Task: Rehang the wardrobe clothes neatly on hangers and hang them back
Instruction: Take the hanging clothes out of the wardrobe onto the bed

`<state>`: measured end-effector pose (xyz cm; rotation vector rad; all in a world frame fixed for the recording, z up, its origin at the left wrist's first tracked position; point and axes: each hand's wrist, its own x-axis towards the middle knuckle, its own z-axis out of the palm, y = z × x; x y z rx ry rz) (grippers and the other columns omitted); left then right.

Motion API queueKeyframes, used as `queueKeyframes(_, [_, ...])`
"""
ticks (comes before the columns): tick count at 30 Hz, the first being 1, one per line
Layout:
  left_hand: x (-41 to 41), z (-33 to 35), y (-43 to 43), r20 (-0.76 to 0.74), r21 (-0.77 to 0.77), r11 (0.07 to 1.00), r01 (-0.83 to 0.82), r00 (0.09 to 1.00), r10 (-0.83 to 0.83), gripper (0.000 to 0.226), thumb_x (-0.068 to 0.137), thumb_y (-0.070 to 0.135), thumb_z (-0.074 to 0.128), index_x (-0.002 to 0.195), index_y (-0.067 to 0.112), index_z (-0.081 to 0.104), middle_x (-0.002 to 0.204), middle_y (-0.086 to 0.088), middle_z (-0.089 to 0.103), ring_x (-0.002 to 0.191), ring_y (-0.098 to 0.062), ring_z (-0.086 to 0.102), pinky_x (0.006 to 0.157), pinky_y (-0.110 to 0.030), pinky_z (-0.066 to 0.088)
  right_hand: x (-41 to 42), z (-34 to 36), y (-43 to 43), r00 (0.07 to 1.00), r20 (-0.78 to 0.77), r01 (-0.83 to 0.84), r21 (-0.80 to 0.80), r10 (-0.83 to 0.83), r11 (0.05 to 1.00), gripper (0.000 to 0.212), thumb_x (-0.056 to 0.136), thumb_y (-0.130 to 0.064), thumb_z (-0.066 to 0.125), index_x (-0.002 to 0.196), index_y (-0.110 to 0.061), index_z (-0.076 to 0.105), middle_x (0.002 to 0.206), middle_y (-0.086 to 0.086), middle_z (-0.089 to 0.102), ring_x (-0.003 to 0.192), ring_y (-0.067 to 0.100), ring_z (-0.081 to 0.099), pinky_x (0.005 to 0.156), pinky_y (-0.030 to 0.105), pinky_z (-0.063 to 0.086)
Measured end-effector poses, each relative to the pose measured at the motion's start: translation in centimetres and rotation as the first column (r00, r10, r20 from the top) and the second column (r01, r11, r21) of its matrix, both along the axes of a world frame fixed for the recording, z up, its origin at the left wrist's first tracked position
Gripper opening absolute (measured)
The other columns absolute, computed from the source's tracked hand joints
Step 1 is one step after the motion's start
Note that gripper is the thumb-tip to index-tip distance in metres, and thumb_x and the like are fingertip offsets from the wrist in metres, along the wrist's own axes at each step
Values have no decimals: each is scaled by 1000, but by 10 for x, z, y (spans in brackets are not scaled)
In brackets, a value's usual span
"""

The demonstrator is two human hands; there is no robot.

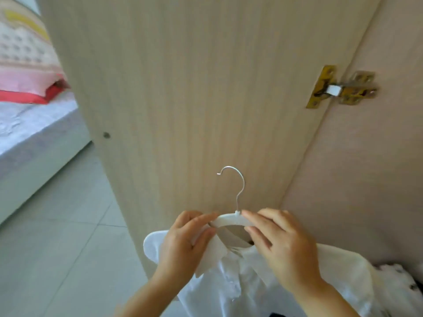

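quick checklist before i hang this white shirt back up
1. Left hand grip on the white curved hanger: ok, fingers pinch the bar.
2. Right hand grip: ok, fingertips pinch the bar beside the hook.
3. Thin silver wire hook free: ok, it stands upright with nothing caught on it.
4. White collared shirt even on the hanger: cannot tell, the hands cover its neck.
5. Pale wooden wardrobe door open: ok.
6. Wardrobe rail within reach: cannot tell, out of view.

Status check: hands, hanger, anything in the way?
Left hand and right hand both pinch the white hanger. White garment on it, hook free, not hung. Wardrobe door close ahead.
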<state>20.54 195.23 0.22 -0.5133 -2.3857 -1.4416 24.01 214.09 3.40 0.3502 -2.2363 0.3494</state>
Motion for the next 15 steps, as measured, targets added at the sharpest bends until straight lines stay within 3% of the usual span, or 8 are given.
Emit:
queueKeyframes(6, [10, -18, -148, -18, -20, 955, -296, 955, 296, 38, 80, 24, 59, 113, 40, 54, 97, 19, 56, 84, 8, 54, 69, -5, 41, -44, -16, -140, 961, 41, -272, -64, 275, 960, 25, 84, -31, 54, 99, -26, 73, 83, -5, 66, 75, 11, 51, 64, 21, 43])
queueKeyframes(11, [26, -29, -277, -50, -67, 848, -525, 851, 523, 35, 82, 20, 60, 112, 38, 56, 99, 22, 55, 79, 13, 52, 67, -2, 39, -70, -23, -280, 885, 49, -457, -88, 462, 885, 24, 83, -33, 55, 98, -27, 73, 83, -8, 66, 73, 10, 54, 58, 20, 44])
queueKeyframes(13, [32, -35, -330, -34, -71, 797, -600, 800, 599, 30, 84, 24, 59, 109, 42, 60, 97, 18, 59, 76, 9, 54, 70, -1, 39, -79, -26, -335, 851, 61, -516, -88, 522, 852, 24, 82, -33, 55, 98, -27, 73, 82, -7, 65, 72, 12, 54, 55, 23, 47])
queueKeyframes(15, [38, -39, -380, -43, -88, 741, -666, 745, 665, 24, 86, 25, 59, 108, 33, 64, 98, 12, 63, 79, 1, 58, 73, -2, 40, -87, -28, -388, 816, 83, -566, -92, 572, 819, 26, 81, -33, 55, 97, -26, 73, 81, -7, 65, 69, 13, 55, 51, 23, 49])
